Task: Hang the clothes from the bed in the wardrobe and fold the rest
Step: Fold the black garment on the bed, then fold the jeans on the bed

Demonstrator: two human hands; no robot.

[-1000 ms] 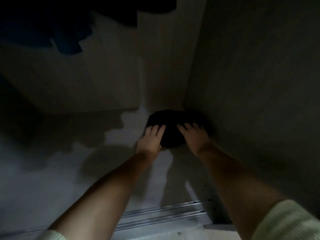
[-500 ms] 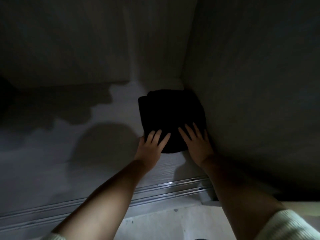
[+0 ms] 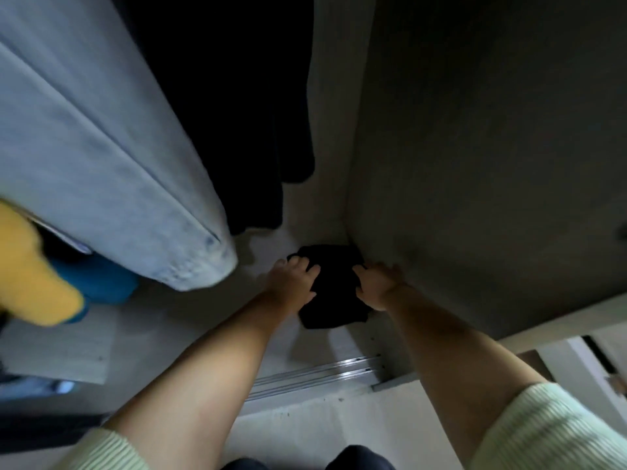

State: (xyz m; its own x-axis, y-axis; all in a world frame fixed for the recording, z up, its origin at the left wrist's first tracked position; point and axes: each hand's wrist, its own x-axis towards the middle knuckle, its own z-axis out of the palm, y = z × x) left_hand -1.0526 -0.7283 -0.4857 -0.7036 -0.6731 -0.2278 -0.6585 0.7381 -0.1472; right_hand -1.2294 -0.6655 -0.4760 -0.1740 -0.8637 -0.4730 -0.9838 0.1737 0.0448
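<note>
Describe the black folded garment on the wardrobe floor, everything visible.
The black folded garment is a dark, soft-looking cloth bundle, roughly squarish, details lost in shadow. It lies flat on the wardrobe floor, tucked in the back right corner against the side wall. The left hand rests on its left edge, the right hand on its right edge, fingers partly curled over the cloth.

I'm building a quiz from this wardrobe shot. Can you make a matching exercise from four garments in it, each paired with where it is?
Things:
1. folded black garment
2. pale denim jeans
3. yellow garment
4. dark hanging garment

Places:
A. far left edge, beside something blue
B. hanging right of the jeans, near the back
C. wardrobe floor, right corner, under both hands
D. hanging at left, hem near the floor

Pairs: 1-C, 2-D, 3-A, 4-B
</note>
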